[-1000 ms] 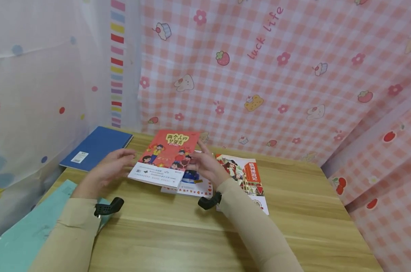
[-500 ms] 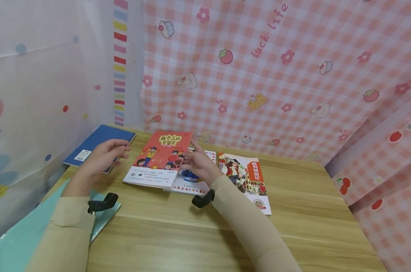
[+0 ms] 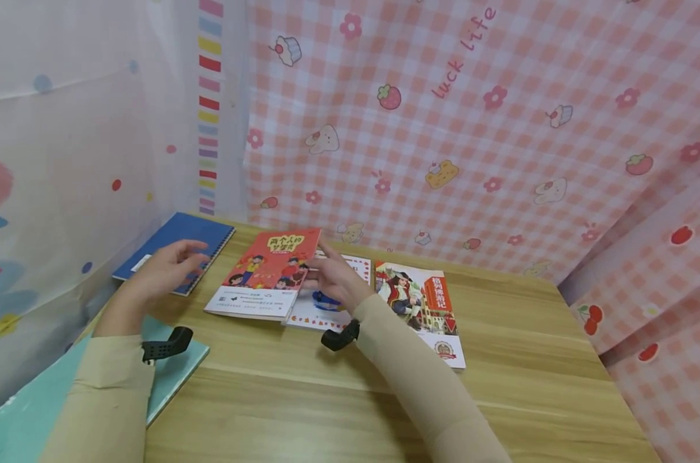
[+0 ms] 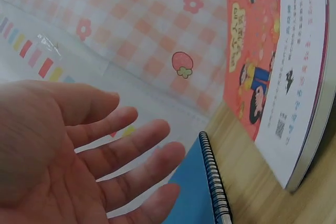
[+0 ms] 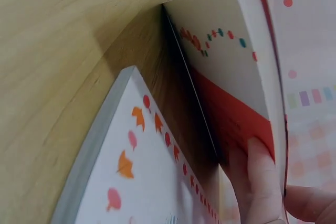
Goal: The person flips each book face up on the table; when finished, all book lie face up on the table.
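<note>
Centrally on the wooden table, a red book with cartoon children on its cover, its right edge tilted up off a white book with an orange-patterned border beneath. Right hand at that raised edge, fingers under the red cover and thumb on top, so pinching the red book by its side. Seen from the right wrist, the underside of the red book lifted clear of the white book, a dark gap between the two, wood grain to the left. Left hand loose and holding nothing, palm turned inward, fingers straight and slightly spread, hovering above a blue spiral notebook at the table's far left corner, not touching it as far as visible. From the left wrist, the notebook's wire spine just beside the red book's near corner, a strip of bare wood between. Further right, flat on the table and just beside the white book, an illustrated book with an orange title band. At the near left corner, under the left forearm, a teal folder. Behind, a pink checked curtain printed with strawberries and cupcakes; to the left, a sheer white curtain with coloured dots.
</note>
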`<state>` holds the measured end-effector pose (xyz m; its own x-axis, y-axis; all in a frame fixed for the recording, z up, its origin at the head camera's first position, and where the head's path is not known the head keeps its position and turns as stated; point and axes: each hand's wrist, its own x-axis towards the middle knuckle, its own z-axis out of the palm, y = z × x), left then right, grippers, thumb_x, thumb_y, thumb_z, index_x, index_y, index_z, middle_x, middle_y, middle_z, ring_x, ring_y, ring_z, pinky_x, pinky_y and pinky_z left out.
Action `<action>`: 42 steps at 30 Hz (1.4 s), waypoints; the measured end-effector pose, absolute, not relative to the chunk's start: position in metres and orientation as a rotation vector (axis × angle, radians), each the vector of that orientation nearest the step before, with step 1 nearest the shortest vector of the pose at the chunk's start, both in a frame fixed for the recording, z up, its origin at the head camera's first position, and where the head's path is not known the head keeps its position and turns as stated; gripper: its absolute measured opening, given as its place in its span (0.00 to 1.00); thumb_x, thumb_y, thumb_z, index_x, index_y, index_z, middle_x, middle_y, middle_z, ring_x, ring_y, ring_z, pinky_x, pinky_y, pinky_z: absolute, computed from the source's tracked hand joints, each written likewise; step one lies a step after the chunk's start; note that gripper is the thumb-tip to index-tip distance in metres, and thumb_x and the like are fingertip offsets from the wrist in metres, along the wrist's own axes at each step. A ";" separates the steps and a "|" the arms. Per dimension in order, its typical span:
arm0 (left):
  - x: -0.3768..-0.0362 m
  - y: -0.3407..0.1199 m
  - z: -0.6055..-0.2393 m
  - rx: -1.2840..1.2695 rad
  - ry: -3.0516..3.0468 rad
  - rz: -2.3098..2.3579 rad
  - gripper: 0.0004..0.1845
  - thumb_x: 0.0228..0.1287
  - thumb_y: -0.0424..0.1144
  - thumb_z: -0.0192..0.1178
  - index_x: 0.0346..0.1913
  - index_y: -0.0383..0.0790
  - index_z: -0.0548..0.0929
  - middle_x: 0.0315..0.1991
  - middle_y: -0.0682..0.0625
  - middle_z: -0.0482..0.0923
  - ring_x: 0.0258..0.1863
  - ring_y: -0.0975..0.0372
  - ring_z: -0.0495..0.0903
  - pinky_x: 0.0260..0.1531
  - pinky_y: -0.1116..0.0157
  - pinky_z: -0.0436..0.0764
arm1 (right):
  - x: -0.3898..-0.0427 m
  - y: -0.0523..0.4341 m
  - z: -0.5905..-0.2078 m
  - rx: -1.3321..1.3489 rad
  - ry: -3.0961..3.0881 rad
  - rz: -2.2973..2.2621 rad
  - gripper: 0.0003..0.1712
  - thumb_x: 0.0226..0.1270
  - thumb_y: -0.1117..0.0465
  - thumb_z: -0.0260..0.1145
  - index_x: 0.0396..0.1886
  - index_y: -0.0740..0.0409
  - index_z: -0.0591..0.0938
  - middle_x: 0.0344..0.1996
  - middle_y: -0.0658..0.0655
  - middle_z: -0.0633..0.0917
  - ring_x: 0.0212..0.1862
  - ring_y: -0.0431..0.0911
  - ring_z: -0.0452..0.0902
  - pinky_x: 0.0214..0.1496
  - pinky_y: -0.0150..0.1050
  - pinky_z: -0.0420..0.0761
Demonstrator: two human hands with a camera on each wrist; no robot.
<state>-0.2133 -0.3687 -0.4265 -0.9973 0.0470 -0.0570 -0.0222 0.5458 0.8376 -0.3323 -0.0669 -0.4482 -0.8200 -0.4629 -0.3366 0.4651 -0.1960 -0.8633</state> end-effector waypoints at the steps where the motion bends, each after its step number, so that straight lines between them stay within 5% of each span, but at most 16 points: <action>1: -0.213 -0.369 -0.427 0.029 2.701 1.440 0.29 0.84 0.48 0.41 0.75 0.30 0.60 0.65 0.28 0.70 0.61 0.39 0.74 0.58 0.40 0.76 | -0.332 -0.069 -0.448 0.007 1.485 -2.047 0.43 0.76 0.73 0.54 0.81 0.32 0.59 0.58 0.67 0.82 0.56 0.64 0.82 0.55 0.55 0.83; 6: -0.212 -0.368 -0.425 0.067 2.695 1.355 0.31 0.82 0.51 0.44 0.75 0.31 0.61 0.63 0.28 0.72 0.62 0.39 0.73 0.61 0.36 0.71 | -0.332 -0.078 -0.449 0.030 1.486 -2.043 0.39 0.78 0.70 0.54 0.80 0.36 0.61 0.58 0.66 0.82 0.56 0.62 0.81 0.54 0.52 0.84; 12: -0.213 -0.369 -0.428 0.034 2.691 1.287 0.33 0.82 0.54 0.44 0.76 0.32 0.61 0.71 0.28 0.61 0.69 0.34 0.62 0.63 0.33 0.66 | -0.329 -0.089 -0.454 0.051 1.502 -2.039 0.38 0.78 0.71 0.53 0.81 0.40 0.60 0.58 0.68 0.82 0.55 0.60 0.83 0.41 0.44 0.88; 21: -0.221 -0.377 -0.452 -0.015 2.892 1.026 0.25 0.79 0.40 0.49 0.68 0.23 0.68 0.64 0.23 0.67 0.65 0.32 0.65 0.63 0.34 0.66 | -0.328 -0.096 -0.458 0.077 1.584 -1.945 0.31 0.80 0.69 0.51 0.79 0.51 0.64 0.53 0.66 0.85 0.53 0.59 0.84 0.34 0.41 0.87; 29: -0.218 -0.380 -0.468 -0.216 2.978 0.787 0.31 0.74 0.44 0.56 0.69 0.26 0.66 0.70 0.21 0.52 0.67 0.24 0.49 0.61 0.23 0.53 | -0.327 -0.103 -0.456 0.059 1.633 -1.898 0.25 0.79 0.68 0.53 0.73 0.61 0.69 0.55 0.63 0.84 0.57 0.55 0.82 0.47 0.41 0.86; 34: -0.214 -0.380 -0.467 -0.210 2.975 0.781 0.33 0.75 0.44 0.57 0.71 0.23 0.62 0.70 0.19 0.49 0.70 0.26 0.48 0.63 0.24 0.52 | -0.323 -0.108 -0.457 0.053 1.639 -1.928 0.25 0.79 0.69 0.52 0.72 0.67 0.68 0.60 0.64 0.81 0.64 0.54 0.77 0.64 0.45 0.78; 42: -0.215 -0.383 -0.470 -0.190 2.976 0.708 0.34 0.77 0.44 0.57 0.73 0.25 0.60 0.72 0.20 0.48 0.71 0.27 0.48 0.64 0.24 0.48 | -0.305 -0.119 -0.451 -0.021 1.831 -1.885 0.33 0.77 0.68 0.54 0.76 0.72 0.58 0.72 0.66 0.68 0.73 0.55 0.64 0.76 0.47 0.64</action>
<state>-0.2150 -0.3830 -0.4696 -0.9894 -0.1029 -0.1026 -0.1381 0.8857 0.4433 -0.3055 -0.1194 -0.4513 -0.8709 -0.3628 -0.3315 0.3421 0.0368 -0.9390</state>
